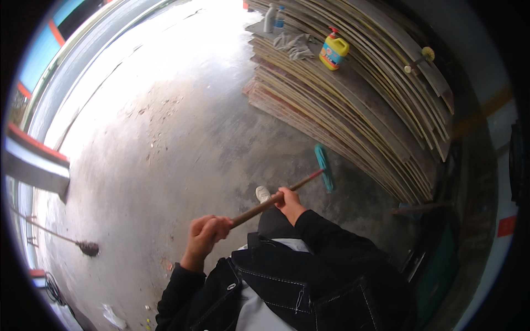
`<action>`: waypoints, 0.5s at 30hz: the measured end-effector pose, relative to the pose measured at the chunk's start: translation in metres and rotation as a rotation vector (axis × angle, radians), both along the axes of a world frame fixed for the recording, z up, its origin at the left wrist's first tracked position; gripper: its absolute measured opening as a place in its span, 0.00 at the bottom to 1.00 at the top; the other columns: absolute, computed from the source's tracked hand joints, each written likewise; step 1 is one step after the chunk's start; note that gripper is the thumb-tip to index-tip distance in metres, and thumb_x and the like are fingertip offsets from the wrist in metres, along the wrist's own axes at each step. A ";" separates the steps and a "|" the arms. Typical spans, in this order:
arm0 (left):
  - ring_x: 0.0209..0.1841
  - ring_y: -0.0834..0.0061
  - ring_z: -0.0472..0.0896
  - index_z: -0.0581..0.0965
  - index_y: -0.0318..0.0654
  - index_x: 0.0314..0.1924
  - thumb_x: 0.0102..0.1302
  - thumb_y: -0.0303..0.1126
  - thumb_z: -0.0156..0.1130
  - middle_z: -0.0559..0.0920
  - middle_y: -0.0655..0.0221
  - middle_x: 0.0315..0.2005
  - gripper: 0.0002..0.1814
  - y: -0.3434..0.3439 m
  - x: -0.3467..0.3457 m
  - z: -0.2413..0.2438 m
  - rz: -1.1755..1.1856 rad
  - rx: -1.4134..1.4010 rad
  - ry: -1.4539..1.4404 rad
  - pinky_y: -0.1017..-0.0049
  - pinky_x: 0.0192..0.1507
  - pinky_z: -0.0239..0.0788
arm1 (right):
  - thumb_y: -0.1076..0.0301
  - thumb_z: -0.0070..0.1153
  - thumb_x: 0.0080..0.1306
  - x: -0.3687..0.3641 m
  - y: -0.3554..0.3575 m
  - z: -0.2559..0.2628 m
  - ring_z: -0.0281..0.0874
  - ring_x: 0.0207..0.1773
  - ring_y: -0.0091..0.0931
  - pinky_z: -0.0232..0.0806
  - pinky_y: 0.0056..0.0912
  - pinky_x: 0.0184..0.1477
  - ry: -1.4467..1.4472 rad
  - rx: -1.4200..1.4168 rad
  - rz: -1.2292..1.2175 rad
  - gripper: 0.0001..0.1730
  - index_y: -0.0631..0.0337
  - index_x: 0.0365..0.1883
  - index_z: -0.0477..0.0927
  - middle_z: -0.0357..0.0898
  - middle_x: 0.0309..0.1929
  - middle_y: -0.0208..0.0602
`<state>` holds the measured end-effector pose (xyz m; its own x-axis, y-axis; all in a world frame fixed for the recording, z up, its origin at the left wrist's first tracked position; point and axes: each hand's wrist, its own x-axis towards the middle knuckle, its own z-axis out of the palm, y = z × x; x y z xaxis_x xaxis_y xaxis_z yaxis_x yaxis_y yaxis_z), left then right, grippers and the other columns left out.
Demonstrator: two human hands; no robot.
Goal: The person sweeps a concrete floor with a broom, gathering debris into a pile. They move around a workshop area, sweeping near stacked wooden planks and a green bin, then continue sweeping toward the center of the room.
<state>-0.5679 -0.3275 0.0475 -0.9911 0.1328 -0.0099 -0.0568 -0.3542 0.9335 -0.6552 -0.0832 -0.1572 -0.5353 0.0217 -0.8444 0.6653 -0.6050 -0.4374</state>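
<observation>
A wooden broom handle (253, 212) slants across my front. My left hand (209, 236) is wrapped around its near end, and my right hand (287, 202) grips it farther along. At the far end, past a red section, a teal broom head (324, 167) rests on the concrete floor (198, 157), close to a stack of boards. The underside of that head is hidden. My white shoe (262, 194) shows just beyond the handle, left of my right hand.
Stacked boards (331, 120) fill the upper right, carrying a yellow pump jug (333, 51), a grey cloth (294, 44), a white bottle (269, 18) and a brush (426, 54). Grit (155, 113) lies ahead. A mop (87, 248), a plastic bag (112, 316) and a pillar (39, 169) are leftward.
</observation>
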 end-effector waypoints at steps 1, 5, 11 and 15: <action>0.19 0.73 0.68 0.63 0.37 0.12 0.63 0.28 0.38 0.66 0.68 0.10 0.20 0.018 -0.028 -0.004 -0.074 -0.019 -0.076 0.66 0.43 0.64 | 0.69 0.49 0.55 -0.011 0.023 -0.010 0.74 0.24 0.31 0.62 0.28 0.18 -0.030 0.017 -0.079 0.05 0.59 0.25 0.69 0.71 0.21 0.33; 0.22 0.88 0.65 0.75 0.32 0.35 0.65 0.34 0.45 0.71 0.76 0.20 0.14 0.070 -0.148 -0.067 -0.381 -0.008 -0.180 0.86 0.24 0.57 | 0.71 0.47 0.54 -0.088 0.086 -0.068 0.73 0.22 0.29 0.59 0.28 0.18 -0.063 0.119 -0.240 0.04 0.59 0.22 0.68 0.69 0.17 0.33; 0.21 0.85 0.66 0.74 0.30 0.29 0.65 0.35 0.43 0.73 0.72 0.19 0.16 0.120 -0.263 -0.088 -0.286 -0.154 -0.348 0.85 0.25 0.58 | 0.69 0.44 0.49 -0.186 0.123 -0.092 0.68 0.24 0.24 0.53 0.25 0.20 -0.075 0.088 -0.152 0.06 0.52 0.16 0.63 0.64 0.15 0.27; 0.18 0.79 0.65 0.66 0.36 0.18 0.66 0.36 0.41 0.66 0.72 0.11 0.19 0.092 -0.282 -0.070 0.067 -0.094 -0.336 0.76 0.32 0.62 | 0.68 0.44 0.53 -0.252 0.060 -0.102 0.68 0.22 0.27 0.54 0.28 0.17 -0.136 0.049 -0.025 0.03 0.55 0.25 0.66 0.66 0.20 0.32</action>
<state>-0.8503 -0.2352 -0.0228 -0.9369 0.0503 -0.3460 -0.3457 -0.2812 0.8952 -0.9068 -0.0236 -0.2590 -0.4149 0.0768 -0.9066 0.7053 -0.6023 -0.3738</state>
